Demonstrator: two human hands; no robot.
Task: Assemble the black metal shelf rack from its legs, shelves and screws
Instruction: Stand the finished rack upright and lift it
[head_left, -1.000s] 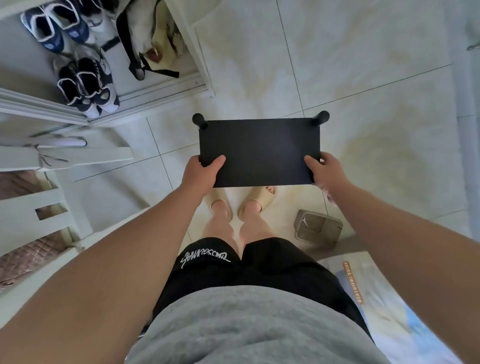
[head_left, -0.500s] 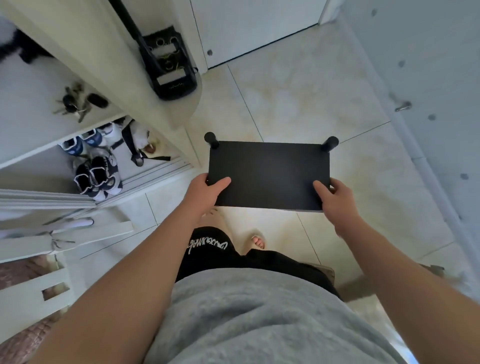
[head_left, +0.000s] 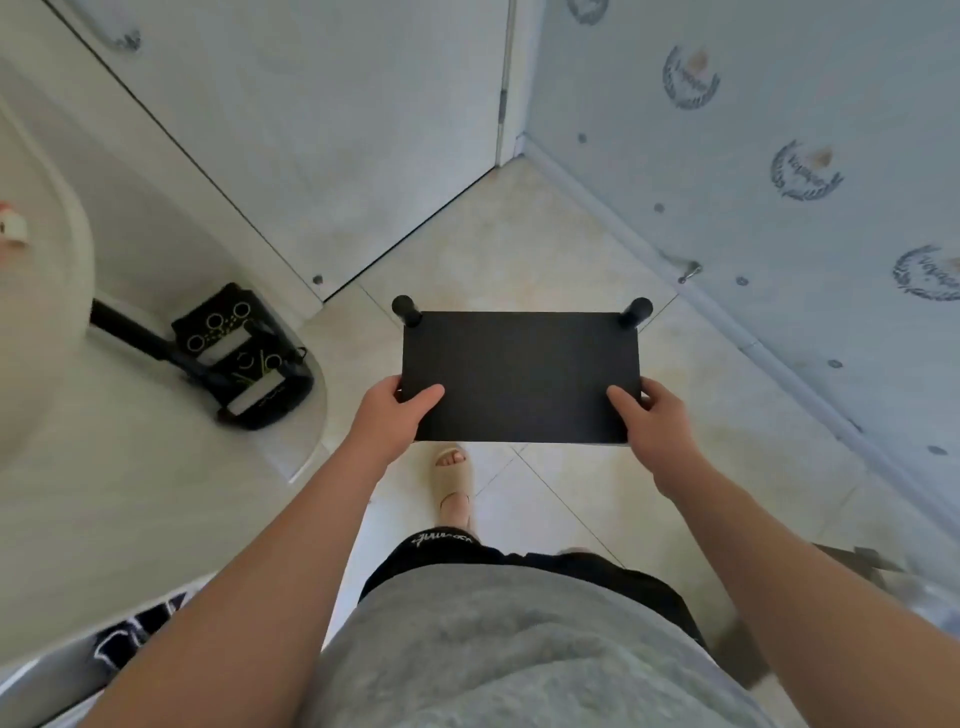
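While the tiled floor (head_left: 545, 249) fills most of the view, hemmed by a white door (head_left: 337, 130) and a patterned wall (head_left: 727, 156), a white counter (head_left: 130, 467) with a black bag (head_left: 244, 358) on it sits to the left. The black metal shelf rack (head_left: 519, 374) is held in the air in front of the person, level, above the floor and clear of the counter. Its flat top shelf faces the camera.

The left hand (head_left: 392, 415) grips the near left corner and the right hand (head_left: 654, 421) the near right corner. Each has its fingers curled under the edge, out of sight, and the thumbs (head_left: 428, 395) are pressed flat on top. Two round legs (head_left: 407, 310) poke out past the far corners. Any lower shelves or screws are hidden beneath the panel. A sandal (head_left: 454, 478) shows below the near edge.

The rack looks rigid and fairly light, since it is held out at arm's reach by its corners alone. The smooth painted sheet could slip under the thumbs, and thin edges may bite. Holding it lower on the legs, or with the palms under the shelf, would likely be steadier when setting it down.
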